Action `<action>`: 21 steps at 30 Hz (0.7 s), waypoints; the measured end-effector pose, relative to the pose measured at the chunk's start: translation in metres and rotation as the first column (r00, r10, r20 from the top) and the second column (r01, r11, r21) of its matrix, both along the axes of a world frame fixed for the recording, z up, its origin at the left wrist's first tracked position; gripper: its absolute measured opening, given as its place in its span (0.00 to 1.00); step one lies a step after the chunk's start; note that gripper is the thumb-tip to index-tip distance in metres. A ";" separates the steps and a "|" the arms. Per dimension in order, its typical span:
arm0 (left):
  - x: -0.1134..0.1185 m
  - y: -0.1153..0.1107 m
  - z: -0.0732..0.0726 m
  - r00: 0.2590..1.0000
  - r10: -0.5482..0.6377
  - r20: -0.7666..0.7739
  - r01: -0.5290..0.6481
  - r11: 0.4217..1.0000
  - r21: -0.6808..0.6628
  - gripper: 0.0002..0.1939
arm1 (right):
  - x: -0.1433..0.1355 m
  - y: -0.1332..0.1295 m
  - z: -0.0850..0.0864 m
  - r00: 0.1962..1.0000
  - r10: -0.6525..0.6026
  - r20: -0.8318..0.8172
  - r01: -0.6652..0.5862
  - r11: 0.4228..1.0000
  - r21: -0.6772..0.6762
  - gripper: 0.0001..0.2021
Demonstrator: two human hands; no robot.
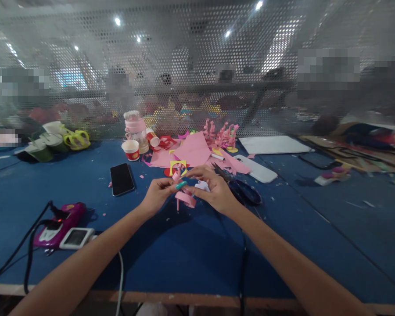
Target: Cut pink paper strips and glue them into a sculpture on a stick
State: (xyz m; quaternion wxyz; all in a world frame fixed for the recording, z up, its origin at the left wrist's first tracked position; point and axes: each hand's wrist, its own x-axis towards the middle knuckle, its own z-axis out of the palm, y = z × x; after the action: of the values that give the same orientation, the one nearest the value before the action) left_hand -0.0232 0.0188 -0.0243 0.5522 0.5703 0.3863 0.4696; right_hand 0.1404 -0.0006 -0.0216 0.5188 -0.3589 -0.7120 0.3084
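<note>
Head view on my feed: beyond a loose pile of flat pink paper sheets (192,150), which I use as my landmark, stands a broad grey perforated screen (197,48), and beneath the pile spreads a blue tabletop (171,267). Right of the pile, by the foot of the screen, I see a flat white rectangular board (273,145). Well off to the pile's near left sits a glossy magenta power strip (64,221) with black plugs in it. Just left of the pile stands a clear bottle with a pink band (134,127); to its near right lie scissors with dark blue loop handles (246,192). Both hands are on the near side of the pile: the left hand (158,195) is pinched nearly closed, thumb against bent fingers, and the right hand (219,191) curls over from the other side, its thumb and fingers drawn in; I have both on one small figure of curled pink paper (185,199), also just on the pile's near side. Left of the pile lies a black rectangular phone (122,179), with a red-and-white paper cup (131,150) between the two.
</note>
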 end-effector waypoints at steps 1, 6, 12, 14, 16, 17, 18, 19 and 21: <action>0.000 0.000 0.001 1.000 -0.002 -0.002 0.002 1.000 -0.003 0.17 | 0.000 0.000 0.000 1.000 0.001 0.005 -0.001 1.000 -0.005 0.10; 0.000 -0.001 0.004 1.000 -0.029 -0.010 0.029 0.999 -0.023 0.18 | 0.002 -0.001 0.002 0.999 -0.005 0.041 0.004 0.999 0.037 0.10; 0.001 -0.002 0.006 0.998 -0.059 -0.012 0.059 0.997 -0.046 0.19 | 0.004 -0.001 0.003 0.992 -0.068 0.109 0.056 0.993 0.107 0.09; 0.001 -0.002 0.006 0.998 -0.054 -0.010 0.054 0.998 -0.044 0.18 | 0.004 -0.002 0.003 0.991 -0.076 0.110 0.063 0.991 0.120 0.10; 0.000 -0.002 0.005 0.998 -0.055 -0.010 0.055 0.998 -0.042 0.18 | 0.004 -0.002 0.003 0.991 -0.078 0.108 0.065 0.991 0.119 0.11; 0.000 -0.002 0.004 0.998 -0.059 -0.010 0.059 0.997 -0.040 0.18 | 0.004 -0.003 0.002 0.991 -0.079 0.111 0.066 0.991 0.116 0.12; 0.000 -0.001 0.004 0.998 -0.062 -0.012 0.062 0.997 -0.039 0.18 | 0.004 -0.003 0.002 0.990 -0.081 0.117 0.068 0.991 0.113 0.12; 0.000 -0.001 0.004 0.998 -0.065 -0.014 0.064 0.997 -0.039 0.18 | 0.004 -0.003 0.002 0.989 -0.083 0.125 0.069 0.991 0.113 0.12; 0.000 -0.001 0.004 0.997 -0.067 -0.024 0.066 0.997 -0.038 0.18 | 0.004 -0.003 0.002 0.986 -0.082 0.143 0.065 0.991 0.118 0.11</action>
State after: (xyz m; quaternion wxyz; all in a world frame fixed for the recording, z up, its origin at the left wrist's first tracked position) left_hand -0.0236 0.0178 -0.0206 0.5730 0.5787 0.3826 0.4363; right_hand 0.1444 -0.0037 -0.0200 0.4954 -0.3768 -0.7509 0.2208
